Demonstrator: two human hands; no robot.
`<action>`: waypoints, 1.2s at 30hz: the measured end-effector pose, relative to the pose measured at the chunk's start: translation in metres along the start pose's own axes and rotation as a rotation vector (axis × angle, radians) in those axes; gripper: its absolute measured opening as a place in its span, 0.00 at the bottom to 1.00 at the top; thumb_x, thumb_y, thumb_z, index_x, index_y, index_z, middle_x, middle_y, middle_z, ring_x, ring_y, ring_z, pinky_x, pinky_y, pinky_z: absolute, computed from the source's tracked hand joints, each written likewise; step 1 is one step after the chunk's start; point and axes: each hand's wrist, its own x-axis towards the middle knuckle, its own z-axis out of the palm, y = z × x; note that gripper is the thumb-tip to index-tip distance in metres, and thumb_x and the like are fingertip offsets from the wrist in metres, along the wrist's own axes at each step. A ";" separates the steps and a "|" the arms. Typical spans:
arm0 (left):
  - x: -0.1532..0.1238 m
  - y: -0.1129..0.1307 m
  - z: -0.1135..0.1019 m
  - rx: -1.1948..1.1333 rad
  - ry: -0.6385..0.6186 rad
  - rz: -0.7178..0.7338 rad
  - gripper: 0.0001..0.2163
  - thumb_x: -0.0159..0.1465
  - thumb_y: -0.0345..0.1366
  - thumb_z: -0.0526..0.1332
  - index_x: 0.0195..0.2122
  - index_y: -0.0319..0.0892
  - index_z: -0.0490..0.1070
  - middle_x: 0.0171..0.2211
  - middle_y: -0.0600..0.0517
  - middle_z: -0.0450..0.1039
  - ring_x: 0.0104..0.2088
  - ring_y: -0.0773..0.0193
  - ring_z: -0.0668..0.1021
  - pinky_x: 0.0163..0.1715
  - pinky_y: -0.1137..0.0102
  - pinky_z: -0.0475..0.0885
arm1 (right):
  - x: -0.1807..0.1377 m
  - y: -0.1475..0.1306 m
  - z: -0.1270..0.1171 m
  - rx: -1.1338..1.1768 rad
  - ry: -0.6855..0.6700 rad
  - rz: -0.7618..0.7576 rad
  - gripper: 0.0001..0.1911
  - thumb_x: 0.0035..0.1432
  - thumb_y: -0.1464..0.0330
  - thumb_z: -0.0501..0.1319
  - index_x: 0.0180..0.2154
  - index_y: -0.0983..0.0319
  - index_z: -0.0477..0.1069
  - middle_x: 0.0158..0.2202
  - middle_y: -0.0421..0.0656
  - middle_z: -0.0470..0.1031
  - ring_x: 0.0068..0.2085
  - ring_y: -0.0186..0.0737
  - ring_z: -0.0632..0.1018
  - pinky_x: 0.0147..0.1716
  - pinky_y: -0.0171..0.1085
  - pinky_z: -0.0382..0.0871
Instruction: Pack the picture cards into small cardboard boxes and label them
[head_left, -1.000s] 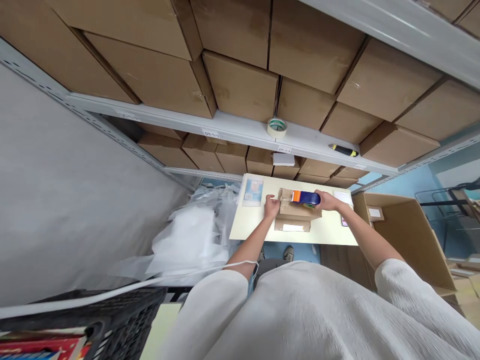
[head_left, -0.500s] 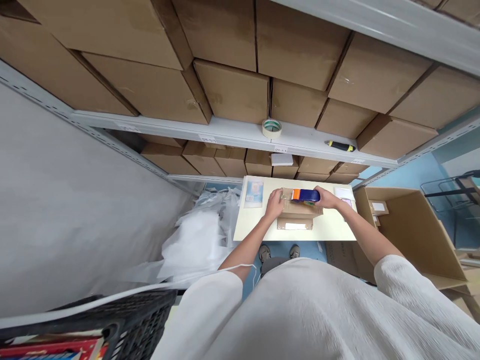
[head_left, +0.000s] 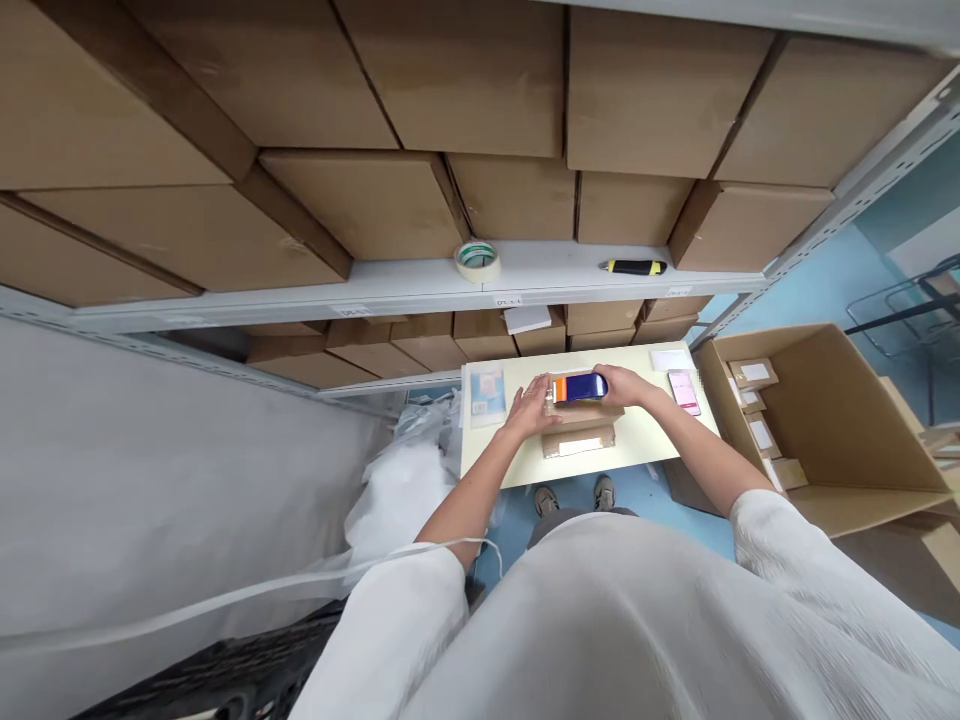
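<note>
The cardboard box [head_left: 592, 414] lies on the pale counter [head_left: 637, 448], near its middle, with a blue-and-orange tape dispenser [head_left: 583, 387] over its top. The right hand [head_left: 622, 386] is closed around the dispenser's right end. The left hand [head_left: 531, 408] is spread against the box's left end, thumb apart from the fingers (whether it grips or only presses, I cannot tell). A labelled box [head_left: 553, 444] sits just in front, on the person's side. To the left lies a light-blue packet [head_left: 488, 396]; to the right, a phone [head_left: 684, 393] with its screen lit. On the shelf [head_left: 540, 262] above, a tape roll [head_left: 478, 272] and a black-and-yellow tool [head_left: 634, 267] lie well apart. Beside the counter's right end stands a large open carton [head_left: 862, 420] holding small labelled boxes [head_left: 754, 373].
</note>
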 end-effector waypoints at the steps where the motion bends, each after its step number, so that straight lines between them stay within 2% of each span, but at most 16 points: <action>1: 0.001 0.000 0.000 0.011 -0.003 -0.005 0.55 0.58 0.46 0.76 0.81 0.49 0.44 0.80 0.38 0.49 0.81 0.42 0.49 0.78 0.46 0.44 | 0.001 0.000 -0.001 -0.021 -0.009 -0.004 0.27 0.50 0.69 0.72 0.53 0.57 0.72 0.49 0.47 0.82 0.44 0.49 0.80 0.40 0.38 0.67; 7: 0.007 0.004 -0.002 0.079 -0.042 -0.052 0.56 0.56 0.45 0.76 0.81 0.48 0.44 0.81 0.37 0.48 0.81 0.40 0.49 0.78 0.45 0.44 | -0.003 0.011 -0.008 -0.065 -0.037 -0.035 0.27 0.50 0.70 0.72 0.53 0.57 0.72 0.49 0.47 0.82 0.45 0.51 0.81 0.41 0.39 0.66; 11: 0.008 0.005 -0.004 0.136 -0.076 -0.062 0.52 0.58 0.45 0.75 0.80 0.50 0.50 0.82 0.40 0.45 0.81 0.40 0.49 0.78 0.43 0.42 | -0.023 0.042 -0.024 -0.065 -0.016 -0.024 0.23 0.51 0.69 0.72 0.50 0.56 0.73 0.47 0.47 0.83 0.45 0.52 0.81 0.43 0.40 0.65; 14: 0.008 0.006 -0.005 0.164 -0.100 -0.063 0.49 0.60 0.46 0.74 0.79 0.50 0.51 0.82 0.41 0.43 0.81 0.40 0.48 0.77 0.42 0.41 | -0.044 0.072 -0.036 -0.030 -0.009 0.037 0.20 0.50 0.71 0.72 0.46 0.56 0.73 0.44 0.46 0.82 0.43 0.52 0.80 0.41 0.40 0.63; 20: 0.010 0.013 -0.009 0.227 -0.155 -0.094 0.50 0.62 0.47 0.71 0.81 0.50 0.46 0.83 0.41 0.40 0.82 0.42 0.45 0.78 0.42 0.40 | -0.068 0.105 -0.040 -0.022 -0.055 0.087 0.20 0.47 0.74 0.72 0.42 0.56 0.72 0.38 0.42 0.81 0.36 0.47 0.78 0.37 0.38 0.60; 24: 0.008 0.019 -0.014 0.281 -0.199 -0.117 0.51 0.64 0.48 0.69 0.82 0.50 0.41 0.83 0.43 0.36 0.82 0.45 0.43 0.78 0.43 0.41 | -0.074 0.130 -0.050 -0.148 -0.089 0.085 0.18 0.49 0.73 0.69 0.43 0.57 0.71 0.41 0.43 0.82 0.38 0.46 0.79 0.37 0.36 0.61; 28: 0.009 0.022 -0.015 0.298 -0.209 -0.130 0.51 0.64 0.48 0.69 0.82 0.51 0.39 0.83 0.44 0.36 0.82 0.46 0.43 0.78 0.43 0.42 | -0.084 0.158 -0.063 -0.172 -0.103 0.109 0.18 0.50 0.71 0.69 0.44 0.57 0.71 0.41 0.44 0.82 0.40 0.45 0.80 0.36 0.35 0.63; 31: 0.011 0.020 -0.014 0.301 -0.205 -0.126 0.51 0.64 0.48 0.69 0.82 0.52 0.38 0.83 0.44 0.36 0.82 0.45 0.43 0.78 0.43 0.42 | -0.087 0.167 -0.065 -0.153 -0.122 0.114 0.19 0.50 0.71 0.70 0.44 0.57 0.70 0.42 0.44 0.83 0.40 0.45 0.80 0.36 0.35 0.63; 36: 0.012 0.021 -0.014 0.306 -0.214 -0.139 0.52 0.64 0.48 0.69 0.82 0.51 0.38 0.83 0.43 0.35 0.82 0.44 0.43 0.78 0.42 0.42 | -0.082 0.166 -0.058 -0.156 -0.158 0.112 0.20 0.51 0.73 0.69 0.46 0.58 0.71 0.43 0.45 0.82 0.40 0.44 0.80 0.37 0.34 0.63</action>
